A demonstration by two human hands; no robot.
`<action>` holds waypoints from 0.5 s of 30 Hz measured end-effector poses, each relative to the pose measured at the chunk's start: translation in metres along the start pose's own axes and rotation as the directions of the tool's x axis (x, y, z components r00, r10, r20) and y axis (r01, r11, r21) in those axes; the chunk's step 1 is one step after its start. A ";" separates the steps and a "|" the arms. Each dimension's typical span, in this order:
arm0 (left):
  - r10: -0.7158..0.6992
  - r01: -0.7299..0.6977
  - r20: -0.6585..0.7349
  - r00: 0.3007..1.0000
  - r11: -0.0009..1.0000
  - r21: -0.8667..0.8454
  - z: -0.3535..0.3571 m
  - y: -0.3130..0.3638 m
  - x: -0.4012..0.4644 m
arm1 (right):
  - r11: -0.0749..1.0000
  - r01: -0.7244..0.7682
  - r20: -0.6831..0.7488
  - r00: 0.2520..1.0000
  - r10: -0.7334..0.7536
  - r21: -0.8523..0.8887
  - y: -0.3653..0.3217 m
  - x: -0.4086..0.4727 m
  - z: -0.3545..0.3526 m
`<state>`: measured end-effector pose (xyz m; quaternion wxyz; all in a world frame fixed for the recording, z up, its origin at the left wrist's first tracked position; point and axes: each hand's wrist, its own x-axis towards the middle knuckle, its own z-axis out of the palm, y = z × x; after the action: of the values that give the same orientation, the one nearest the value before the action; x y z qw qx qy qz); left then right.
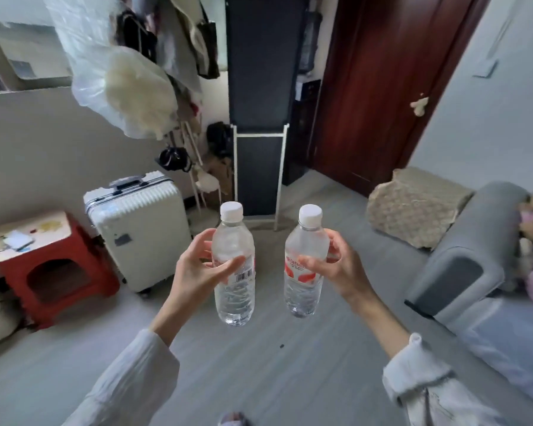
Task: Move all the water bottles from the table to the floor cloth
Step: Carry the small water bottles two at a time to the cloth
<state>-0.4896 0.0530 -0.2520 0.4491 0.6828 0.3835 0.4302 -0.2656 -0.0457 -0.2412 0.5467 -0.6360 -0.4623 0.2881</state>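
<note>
Two clear water bottles with white caps and red-and-white labels are held upright in the air over the grey floor. My left hand grips the left bottle around its middle, thumb across the label. My right hand grips the right bottle the same way. The bottles are a hand's width apart and do not touch. No table and no floor cloth are in view.
A cream suitcase and a red stool stand at the left wall. A grey sofa fills the right side, with a beige cushion behind it. A black standing panel and a dark red door lie ahead.
</note>
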 end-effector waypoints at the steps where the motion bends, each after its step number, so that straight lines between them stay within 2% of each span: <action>1: 0.003 -0.003 0.041 0.999 1.000 -0.001 0.023 0.000 0.014 | 1.000 -0.021 -0.038 0.999 0.021 0.004 0.008 0.006 -0.018; 9: -0.002 0.018 0.286 0.958 0.998 -0.053 0.211 -0.017 0.140 | 0.994 -0.103 -0.268 0.957 0.108 0.031 0.078 0.090 -0.156; 15: 0.021 0.026 0.370 0.929 0.992 -0.121 0.343 -0.017 0.262 | 0.992 -0.122 -0.361 0.927 0.104 -0.028 0.111 0.195 -0.259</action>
<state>-0.0842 0.1989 -0.2818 0.5552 0.7220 0.2655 0.3162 0.0699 0.0218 -0.2591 0.5881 -0.7170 -0.3245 0.1864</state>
